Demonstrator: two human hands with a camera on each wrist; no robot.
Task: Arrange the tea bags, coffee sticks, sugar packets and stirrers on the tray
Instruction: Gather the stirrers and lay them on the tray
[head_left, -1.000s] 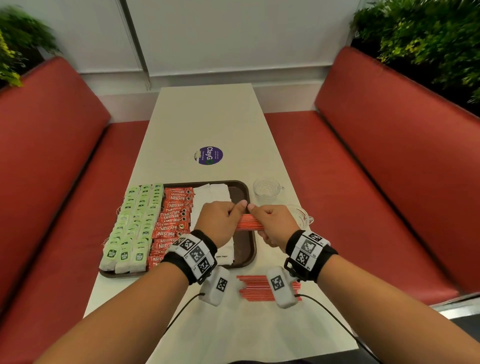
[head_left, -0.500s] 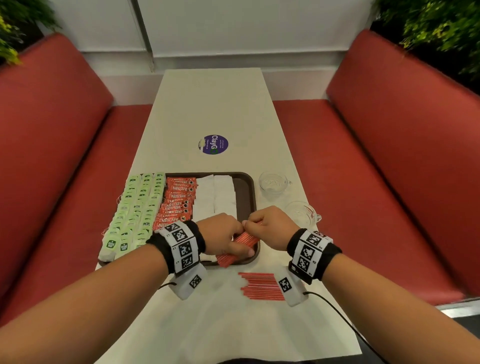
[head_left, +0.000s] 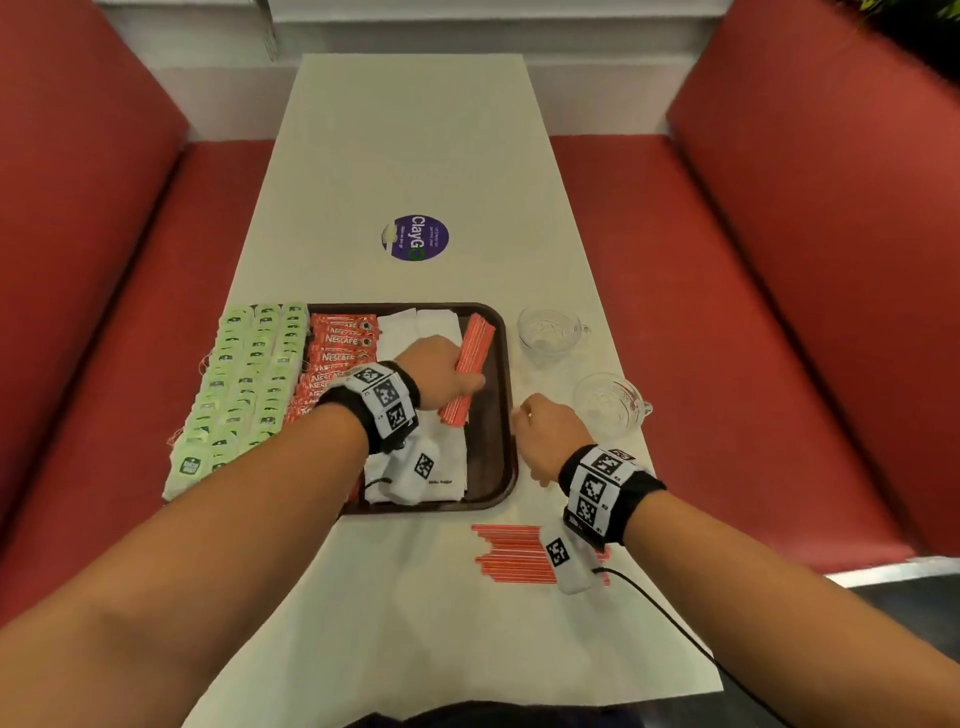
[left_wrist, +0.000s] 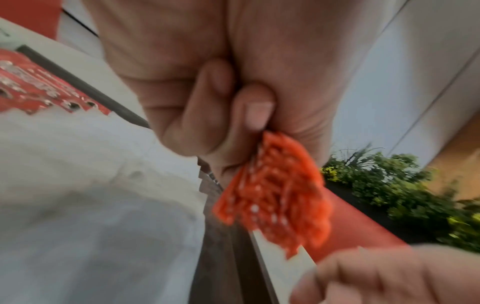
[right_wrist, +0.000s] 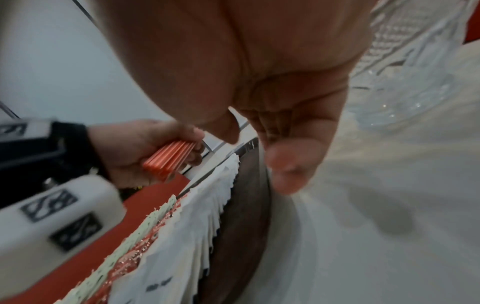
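My left hand (head_left: 465, 382) grips a bundle of red stirrers (head_left: 470, 364) lengthwise over the bare right strip of the brown tray (head_left: 508, 431); the bundle's end shows close up in the left wrist view (left_wrist: 275, 193). On the tray lie rows of green tea bags (head_left: 244, 384), red coffee sticks (head_left: 337, 343) and white sugar packets (head_left: 415, 327). My right hand (head_left: 524, 423) hovers just right of the tray rim, fingers loosely curled (right_wrist: 285, 162), holding nothing. More red stirrers (head_left: 514, 553) lie on the table in front of the tray, partly hidden by my right wrist.
Two empty glass cups (head_left: 550, 330) (head_left: 610, 402) stand on the white table right of the tray, the nearer one close to my right hand. A purple round sticker (head_left: 414, 237) marks the table's middle. Red bench seats (head_left: 779, 312) flank the table.
My right hand has let go of the stirrer bundle and drawn back right of the tray. My left hand has carried the bundle forward over the tray's right side, turning it lengthwise.
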